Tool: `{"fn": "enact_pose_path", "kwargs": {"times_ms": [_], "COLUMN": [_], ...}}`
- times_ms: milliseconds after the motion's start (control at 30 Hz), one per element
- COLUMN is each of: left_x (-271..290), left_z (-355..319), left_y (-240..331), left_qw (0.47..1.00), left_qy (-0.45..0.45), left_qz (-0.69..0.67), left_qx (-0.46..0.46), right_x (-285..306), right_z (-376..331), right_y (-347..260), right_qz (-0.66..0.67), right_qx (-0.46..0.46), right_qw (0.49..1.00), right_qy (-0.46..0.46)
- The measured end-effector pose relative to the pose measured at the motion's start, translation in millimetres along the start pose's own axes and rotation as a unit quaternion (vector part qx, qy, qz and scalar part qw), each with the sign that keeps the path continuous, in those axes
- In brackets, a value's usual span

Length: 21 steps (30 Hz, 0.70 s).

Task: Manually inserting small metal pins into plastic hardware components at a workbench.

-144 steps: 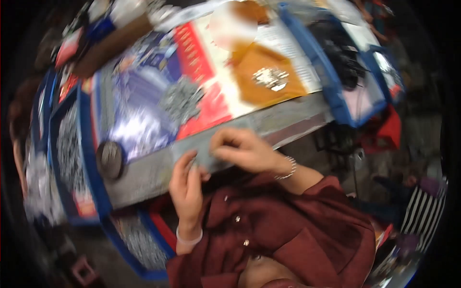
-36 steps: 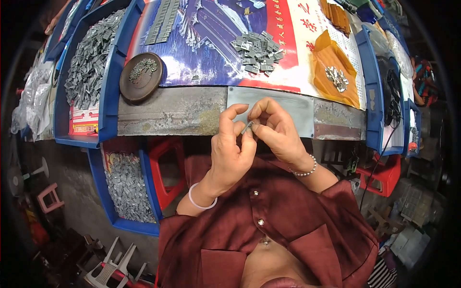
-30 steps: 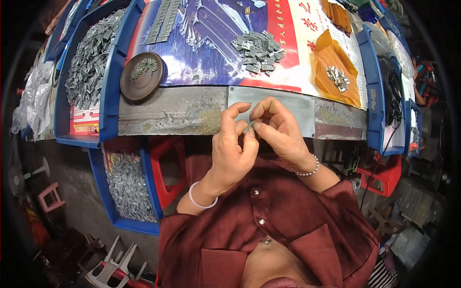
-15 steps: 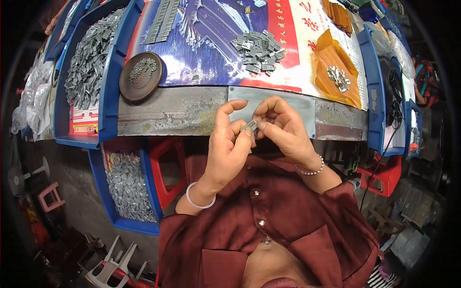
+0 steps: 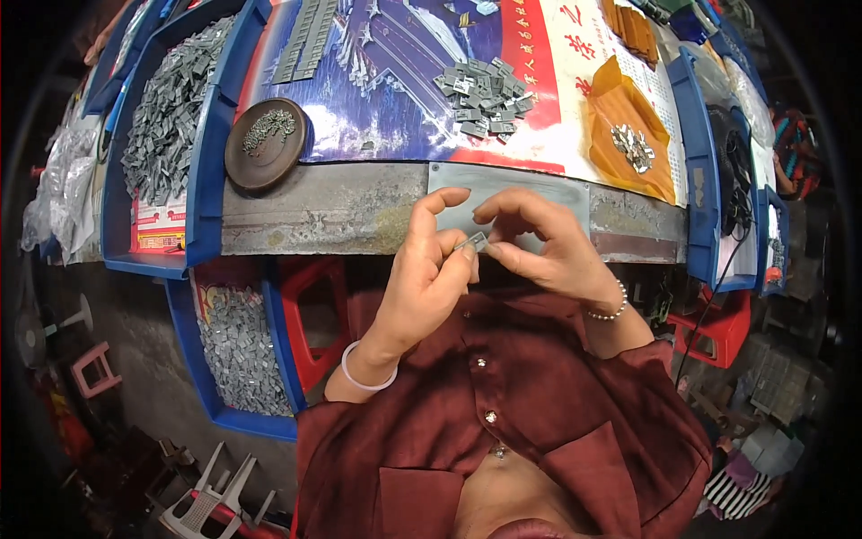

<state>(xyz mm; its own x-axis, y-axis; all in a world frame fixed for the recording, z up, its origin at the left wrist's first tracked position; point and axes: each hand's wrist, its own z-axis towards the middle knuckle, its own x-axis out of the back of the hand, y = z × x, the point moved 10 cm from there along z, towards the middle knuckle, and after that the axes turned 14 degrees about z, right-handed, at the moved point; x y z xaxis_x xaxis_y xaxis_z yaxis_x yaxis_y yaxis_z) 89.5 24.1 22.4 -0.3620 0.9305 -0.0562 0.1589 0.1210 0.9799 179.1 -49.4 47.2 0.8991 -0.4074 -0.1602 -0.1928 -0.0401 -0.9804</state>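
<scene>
Between the thumb and fingers of my left hand (image 5: 422,278) is a small grey rectangular plastic piece (image 5: 477,241), held just over the table's near edge. My right hand (image 5: 552,251) is at the right end of that piece, its thumb close beside it. The right index finger is bent and stands apart from the thumb, with nothing visible between them. Behind the hands, a thin metal plate (image 5: 566,190) lies on the table edge. Similar grey pieces (image 5: 485,97) are heaped on the poster beyond.
A round brown dish (image 5: 241,164) holds tiny metal parts. Small shiny metal pieces (image 5: 633,148) rest on orange paper (image 5: 618,90). Blue trays stand left (image 5: 205,171) and right (image 5: 705,180); another blue tray (image 5: 193,346) of grey pieces sits lower left, beside a red stool (image 5: 294,310).
My right hand has moved slightly right and its index finger has lifted away from the thumb, uncovering more of the grey piece. My left hand keeps its hold.
</scene>
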Motion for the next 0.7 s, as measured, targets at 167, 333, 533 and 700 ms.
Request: {"fn": "enact_pose_path", "kwargs": {"times_ms": [167, 333, 533, 700], "left_x": [-9, -3, 63, 113], "left_z": [-2, -6, -8, -14], "left_y": [4, 8, 25, 17], "left_qw": [0.998, 0.992, 0.991, 0.919], "left_qy": [-0.061, -0.126, 0.09, 0.303], "left_qz": [-0.028, -0.014, 0.03, 0.196], "left_qx": [0.02, 0.024, -0.094, -0.158], "right_x": [-26, -43, -45, 2], "right_z": [-2, 8, 54, 151], "right_y": [-35, -43, -71, -68], "right_qz": [-0.229, -0.31, -0.362, -0.343], "right_qx": [0.113, 0.114, 0.184, 0.18], "right_qw": [0.958, 0.925, 0.9, 0.921], "right_qy": [-0.13, -0.187, -0.159, -0.036]}}
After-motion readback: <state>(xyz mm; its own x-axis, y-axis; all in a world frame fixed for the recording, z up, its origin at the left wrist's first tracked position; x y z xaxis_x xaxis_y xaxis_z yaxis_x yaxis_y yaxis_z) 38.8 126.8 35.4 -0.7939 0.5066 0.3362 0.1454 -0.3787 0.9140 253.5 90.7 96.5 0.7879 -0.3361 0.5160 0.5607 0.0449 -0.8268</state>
